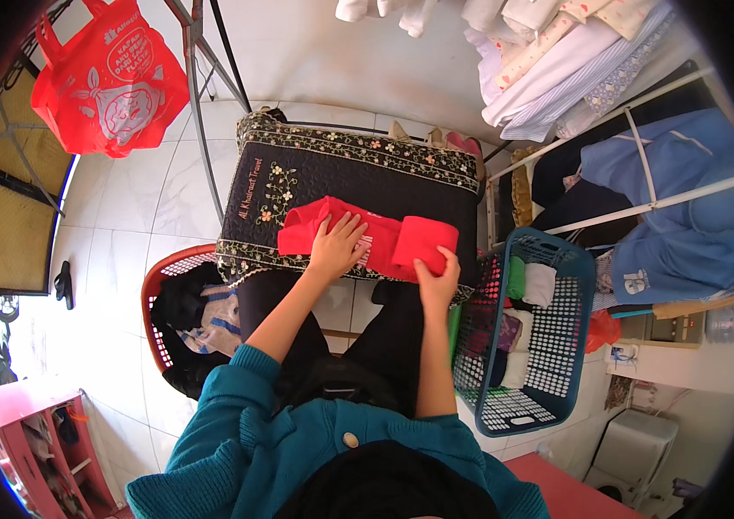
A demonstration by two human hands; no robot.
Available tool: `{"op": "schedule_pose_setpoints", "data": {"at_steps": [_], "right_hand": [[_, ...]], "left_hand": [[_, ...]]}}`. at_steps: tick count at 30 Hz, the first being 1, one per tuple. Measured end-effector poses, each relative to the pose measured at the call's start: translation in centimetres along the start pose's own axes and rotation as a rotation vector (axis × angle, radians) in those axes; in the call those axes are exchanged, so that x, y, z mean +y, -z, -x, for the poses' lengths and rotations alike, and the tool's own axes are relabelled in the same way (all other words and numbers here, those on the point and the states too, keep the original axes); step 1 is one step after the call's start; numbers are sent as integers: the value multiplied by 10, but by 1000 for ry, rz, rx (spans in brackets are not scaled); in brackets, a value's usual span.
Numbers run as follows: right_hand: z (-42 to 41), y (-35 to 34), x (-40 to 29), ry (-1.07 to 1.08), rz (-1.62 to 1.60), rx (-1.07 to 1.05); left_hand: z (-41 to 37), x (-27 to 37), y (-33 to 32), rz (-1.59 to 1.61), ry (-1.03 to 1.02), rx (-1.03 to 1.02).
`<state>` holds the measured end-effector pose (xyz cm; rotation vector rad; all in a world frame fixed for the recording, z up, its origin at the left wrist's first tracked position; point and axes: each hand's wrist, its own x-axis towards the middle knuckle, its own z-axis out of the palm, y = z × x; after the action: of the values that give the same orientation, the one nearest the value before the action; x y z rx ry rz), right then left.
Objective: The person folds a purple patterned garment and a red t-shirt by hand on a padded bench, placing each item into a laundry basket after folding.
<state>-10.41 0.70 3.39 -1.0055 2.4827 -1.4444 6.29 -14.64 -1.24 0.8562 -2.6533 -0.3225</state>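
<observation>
A red garment [383,241] with white print lies stretched across a table under a dark quilted cloth [347,172] with floral borders. Its right end is folded over into a thick bundle [428,237]. My left hand [336,246] rests flat on the garment's left part, fingers spread. At the bundle's lower right corner, my right hand [437,276] grips the cloth between thumb and fingers. The garment's left end is loose and slightly raised in a curve.
By my right leg stands a teal plastic basket [584,272] with several rolled clothes. An orange-red basket [153,311] of dark and striped clothes sits at left. A metal rack [655,206] with blue garments [672,175] is to the right. A red bag [114,84] hangs upper left.
</observation>
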Motion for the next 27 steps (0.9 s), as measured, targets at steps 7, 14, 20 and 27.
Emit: {"op": "schedule_pose_setpoints", "data": {"at_steps": [7,14,20,27], "right_hand": [[0,35,55,-542,-769,-271],[11,10,17,168,322,-76],[24,0,15,180,484,-79],[27,-4,18,199,468,-59]], "left_hand": [[-10,-2,-5,61,51,89],[-31,-3,2,39,199,79],[-52,7,22,14,84,-111],[-61,-24,27,85,86,-193]]}}
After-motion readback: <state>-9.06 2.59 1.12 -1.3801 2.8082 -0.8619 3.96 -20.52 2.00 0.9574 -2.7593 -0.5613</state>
